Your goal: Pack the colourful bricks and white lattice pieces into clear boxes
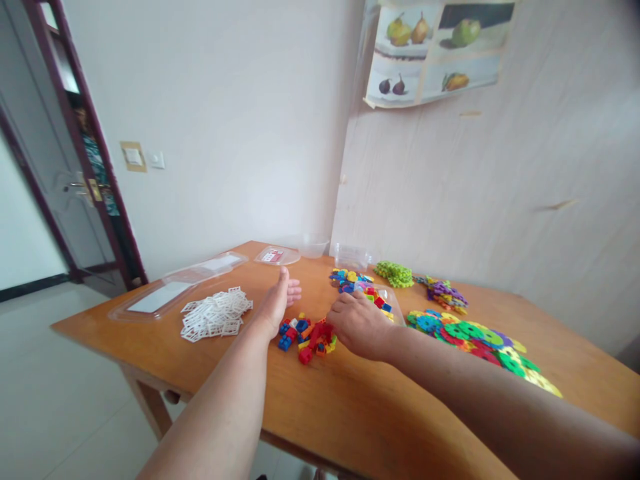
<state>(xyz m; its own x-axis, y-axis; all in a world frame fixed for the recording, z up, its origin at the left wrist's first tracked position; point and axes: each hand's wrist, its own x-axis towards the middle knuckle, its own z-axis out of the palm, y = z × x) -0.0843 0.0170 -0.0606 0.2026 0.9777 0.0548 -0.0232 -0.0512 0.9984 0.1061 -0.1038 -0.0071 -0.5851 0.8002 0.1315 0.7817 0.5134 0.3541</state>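
A wooden table [300, 400] stands against a pale wall [240, 133]. Inward from its near edge, coloured bricks [306, 340] lie between the left hand [281, 303], flat and released, and the right hand [361, 325], curled at the pile; whether it grips any, I cannot tell.

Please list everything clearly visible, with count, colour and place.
Table: one, brown, centre
Brick pile: one, mixed colours, middle
Clear tray: one, transparent, right of brick pile
Lattice heap: one, white, left
Disc heap: one, multicoloured, right
Green heap: one, green, back right
Purple heap: one, purple-orange, back right
Blue heap: one, blue-yellow, back centre
Containers: two, clear, by wall
Flat plastic: uncounted, clear, left
Round lid: one, transparent, back centre
Fruit sheet: one, multicoloured, upper right
Switches: two, white, left
Door: one, grey, left
Wall: one, white, back
Floor: one, pale, below
Left grip: one, bare, left of bricks
Right grip: one, bare, at bricks' right
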